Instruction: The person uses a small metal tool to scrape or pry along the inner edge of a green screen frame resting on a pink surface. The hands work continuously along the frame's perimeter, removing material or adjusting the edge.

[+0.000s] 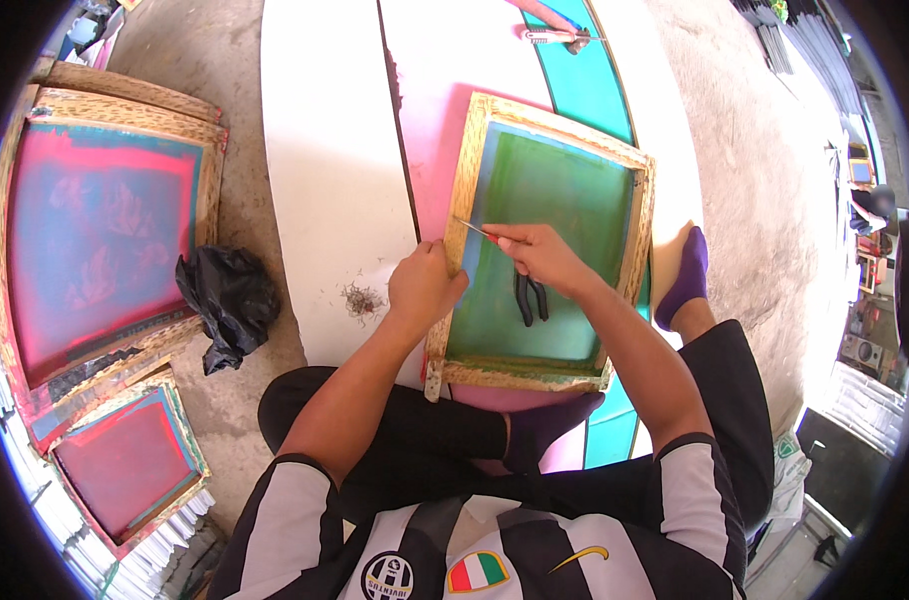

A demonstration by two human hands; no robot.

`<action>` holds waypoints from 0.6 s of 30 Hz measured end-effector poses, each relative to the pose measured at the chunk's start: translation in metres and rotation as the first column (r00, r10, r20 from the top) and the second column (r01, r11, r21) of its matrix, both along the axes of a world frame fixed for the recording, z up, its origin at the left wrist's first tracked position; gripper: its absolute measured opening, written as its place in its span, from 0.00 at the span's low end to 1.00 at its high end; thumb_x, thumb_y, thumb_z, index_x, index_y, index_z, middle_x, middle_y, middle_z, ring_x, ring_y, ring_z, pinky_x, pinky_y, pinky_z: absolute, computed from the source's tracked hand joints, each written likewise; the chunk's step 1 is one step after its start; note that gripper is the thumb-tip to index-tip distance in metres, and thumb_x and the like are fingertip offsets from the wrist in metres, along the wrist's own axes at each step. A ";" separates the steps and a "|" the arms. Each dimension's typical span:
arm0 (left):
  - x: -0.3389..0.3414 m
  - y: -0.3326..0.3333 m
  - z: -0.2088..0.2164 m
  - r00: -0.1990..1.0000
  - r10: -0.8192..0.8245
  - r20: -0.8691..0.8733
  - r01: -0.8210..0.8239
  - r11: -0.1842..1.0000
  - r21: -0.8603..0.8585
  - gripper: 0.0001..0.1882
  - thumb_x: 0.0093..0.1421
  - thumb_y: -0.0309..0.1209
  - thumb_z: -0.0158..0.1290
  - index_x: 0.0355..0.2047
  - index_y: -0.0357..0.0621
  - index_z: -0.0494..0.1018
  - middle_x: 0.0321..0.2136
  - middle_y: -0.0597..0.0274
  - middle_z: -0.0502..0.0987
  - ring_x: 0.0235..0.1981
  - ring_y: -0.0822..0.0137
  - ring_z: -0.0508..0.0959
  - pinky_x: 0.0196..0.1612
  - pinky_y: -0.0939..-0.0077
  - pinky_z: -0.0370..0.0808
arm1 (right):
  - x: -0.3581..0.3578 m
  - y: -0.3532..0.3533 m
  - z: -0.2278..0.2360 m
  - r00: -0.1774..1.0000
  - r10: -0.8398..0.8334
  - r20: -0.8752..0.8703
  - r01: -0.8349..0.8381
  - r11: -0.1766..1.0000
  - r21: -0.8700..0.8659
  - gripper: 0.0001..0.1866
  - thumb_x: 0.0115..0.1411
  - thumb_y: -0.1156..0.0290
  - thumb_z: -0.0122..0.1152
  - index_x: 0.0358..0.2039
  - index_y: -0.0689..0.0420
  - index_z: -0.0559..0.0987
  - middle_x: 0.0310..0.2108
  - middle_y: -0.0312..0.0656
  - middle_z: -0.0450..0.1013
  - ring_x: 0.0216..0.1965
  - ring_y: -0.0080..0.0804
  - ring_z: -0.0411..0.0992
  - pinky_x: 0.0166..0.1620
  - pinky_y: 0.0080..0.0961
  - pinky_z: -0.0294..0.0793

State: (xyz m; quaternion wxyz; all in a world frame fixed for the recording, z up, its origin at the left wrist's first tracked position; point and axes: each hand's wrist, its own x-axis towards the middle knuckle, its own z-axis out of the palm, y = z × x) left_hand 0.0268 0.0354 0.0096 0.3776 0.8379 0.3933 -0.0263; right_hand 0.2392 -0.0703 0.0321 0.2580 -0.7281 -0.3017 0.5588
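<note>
- We sit on the floor with a wooden screen frame [549, 245] lying flat before us on a low white, pink and teal board [325, 150]; its green mesh faces up and fills the inside of the frame.
- Our left hand [423, 288] is closed over the frame's left rail about halfway along it, thumb on top, pinning the frame down.
- Our right hand [537, 255] is closed in a pinch on a thin metal tool [472, 228]; the tool's tip points left and a little away from us, ending just at the inner edge of the left rail, close above our left thumb.
- The tool's long axis runs nearly crosswise to the rail it meets. The frame's long axis runs away from us, leaning slightly to the right.
- We judge the step in hand to be working at the seam where mesh meets wood, likely prying something small out of the rail. The next move seems to call for a firm hold by the left hand and a short, controlled lever of the tip, so the mesh is not torn.
- A pair of dark pliers [531, 297] lies on the mesh just under our right wrist.
- A small tangle of wiry scraps [362, 299] sits on the board left of our left hand.
</note>
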 end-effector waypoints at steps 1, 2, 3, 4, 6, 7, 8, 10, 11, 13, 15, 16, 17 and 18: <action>-0.001 -0.001 0.000 1.000 0.004 0.012 -0.004 1.000 0.007 0.22 0.55 0.39 0.66 0.41 0.33 0.77 0.38 0.40 0.81 0.40 0.38 0.83 0.43 0.46 0.80 | -0.006 -0.009 -0.006 0.977 0.050 0.205 -0.086 0.982 0.168 0.21 0.74 0.61 0.55 0.66 0.38 0.79 0.32 0.47 0.81 0.34 0.46 0.82 0.37 0.45 0.80; -0.001 -0.001 0.001 1.000 0.007 0.024 -0.007 1.000 0.015 0.22 0.55 0.39 0.66 0.41 0.33 0.77 0.38 0.40 0.81 0.40 0.38 0.84 0.43 0.46 0.80 | -0.009 -0.017 -0.011 0.912 0.060 0.407 -0.200 0.929 0.311 0.21 0.74 0.60 0.55 0.65 0.37 0.80 0.31 0.47 0.80 0.33 0.47 0.82 0.36 0.47 0.80; -0.001 -0.002 0.000 1.000 0.002 0.013 -0.002 1.000 0.013 0.22 0.55 0.39 0.66 0.41 0.33 0.77 0.38 0.40 0.81 0.40 0.38 0.84 0.43 0.46 0.80 | -0.013 -0.019 -0.006 0.863 0.075 0.500 -0.251 0.922 0.295 0.20 0.74 0.60 0.55 0.65 0.36 0.80 0.31 0.47 0.80 0.32 0.48 0.82 0.36 0.47 0.80; 0.000 -0.001 0.000 1.000 -0.004 0.002 0.004 1.000 0.012 0.22 0.55 0.39 0.66 0.41 0.33 0.77 0.38 0.40 0.81 0.40 0.38 0.84 0.43 0.46 0.80 | -0.018 -0.019 0.000 0.804 0.087 0.588 -0.300 0.913 0.275 0.20 0.74 0.60 0.55 0.64 0.36 0.81 0.30 0.47 0.80 0.32 0.49 0.82 0.36 0.48 0.80; 0.000 -0.001 0.000 1.000 -0.009 -0.009 0.009 1.000 0.006 0.22 0.55 0.39 0.66 0.41 0.33 0.77 0.38 0.41 0.81 0.40 0.39 0.84 0.43 0.47 0.80 | -0.023 -0.017 0.011 0.694 0.146 0.705 -0.370 0.912 0.175 0.20 0.73 0.59 0.55 0.63 0.35 0.81 0.31 0.46 0.80 0.32 0.50 0.82 0.36 0.50 0.81; 0.000 0.000 0.001 1.000 -0.007 -0.009 0.007 1.000 0.001 0.22 0.55 0.39 0.66 0.41 0.33 0.77 0.38 0.41 0.81 0.40 0.39 0.84 0.43 0.47 0.80 | -0.026 -0.015 0.017 0.649 0.195 0.735 -0.389 0.916 0.100 0.20 0.73 0.59 0.55 0.63 0.34 0.80 0.31 0.45 0.80 0.32 0.51 0.82 0.36 0.50 0.82; -0.001 0.000 0.001 1.000 -0.005 -0.009 0.005 1.000 -0.005 0.22 0.55 0.39 0.66 0.41 0.33 0.77 0.38 0.41 0.81 0.40 0.39 0.84 0.43 0.47 0.80 | -0.028 -0.012 0.023 0.602 0.246 0.760 -0.405 0.914 0.024 0.20 0.73 0.58 0.55 0.63 0.34 0.80 0.32 0.45 0.80 0.32 0.52 0.82 0.36 0.51 0.82; -0.001 0.000 -0.001 1.000 -0.009 0.007 0.009 1.000 0.004 0.22 0.55 0.39 0.66 0.41 0.33 0.77 0.38 0.41 0.81 0.40 0.39 0.83 0.44 0.47 0.80 | -0.033 -0.006 0.035 0.527 0.330 0.784 -0.429 0.899 -0.090 0.20 0.73 0.58 0.54 0.64 0.33 0.79 0.31 0.46 0.80 0.31 0.52 0.82 0.35 0.51 0.82; -0.002 0.000 -0.001 1.000 -0.010 0.015 0.010 1.000 0.009 0.22 0.55 0.39 0.67 0.41 0.32 0.77 0.38 0.41 0.81 0.40 0.39 0.83 0.44 0.47 0.80 | -0.035 -0.003 0.041 0.488 0.372 0.790 -0.438 0.887 -0.147 0.21 0.73 0.58 0.54 0.64 0.33 0.78 0.31 0.46 0.80 0.31 0.52 0.82 0.35 0.51 0.82; -0.003 0.001 0.000 1.000 -0.010 0.027 0.010 1.000 -0.007 0.22 0.55 0.39 0.67 0.40 0.33 0.77 0.38 0.42 0.81 0.40 0.39 0.83 0.43 0.47 0.80 | -0.036 0.003 0.051 0.479 0.416 0.773 -0.448 0.873 -0.192 0.21 0.73 0.58 0.53 0.65 0.32 0.77 0.31 0.47 0.80 0.30 0.53 0.82 0.34 0.51 0.82; -0.004 0.001 -0.001 0.999 -0.001 0.045 0.002 1.000 -0.006 0.22 0.55 0.39 0.67 0.40 0.33 0.77 0.38 0.42 0.81 0.40 0.39 0.83 0.43 0.47 0.80 | -0.033 0.006 0.053 0.483 0.431 0.762 -0.463 0.864 -0.196 0.21 0.73 0.58 0.53 0.65 0.32 0.77 0.31 0.47 0.80 0.30 0.53 0.82 0.34 0.52 0.82; -0.004 -0.001 -0.001 0.998 0.006 0.056 -0.006 1.000 0.003 0.22 0.55 0.39 0.67 0.40 0.33 0.77 0.37 0.42 0.81 0.40 0.39 0.83 0.43 0.47 0.80 | -0.029 0.005 0.054 0.492 0.424 0.760 -0.472 0.864 -0.177 0.21 0.73 0.58 0.53 0.65 0.32 0.77 0.31 0.47 0.80 0.30 0.53 0.82 0.34 0.52 0.82; -0.003 -0.001 -0.002 0.998 0.014 0.068 -0.014 1.000 0.011 0.21 0.55 0.39 0.67 0.40 0.33 0.77 0.37 0.42 0.81 0.39 0.39 0.83 0.43 0.47 0.80 | -0.026 0.004 0.055 0.500 0.418 0.759 -0.481 0.863 -0.158 0.21 0.73 0.58 0.53 0.65 0.32 0.77 0.31 0.47 0.80 0.30 0.53 0.82 0.34 0.52 0.82; -0.004 -0.001 -0.003 0.997 0.012 0.074 -0.013 1.000 0.010 0.21 0.54 0.39 0.67 0.40 0.33 0.77 0.37 0.42 0.81 0.39 0.39 0.83 0.43 0.47 0.80 | -0.026 0.003 0.053 0.515 0.408 0.754 -0.470 0.870 -0.149 0.21 0.73 0.58 0.53 0.65 0.32 0.77 0.31 0.47 0.80 0.31 0.54 0.82 0.35 0.52 0.82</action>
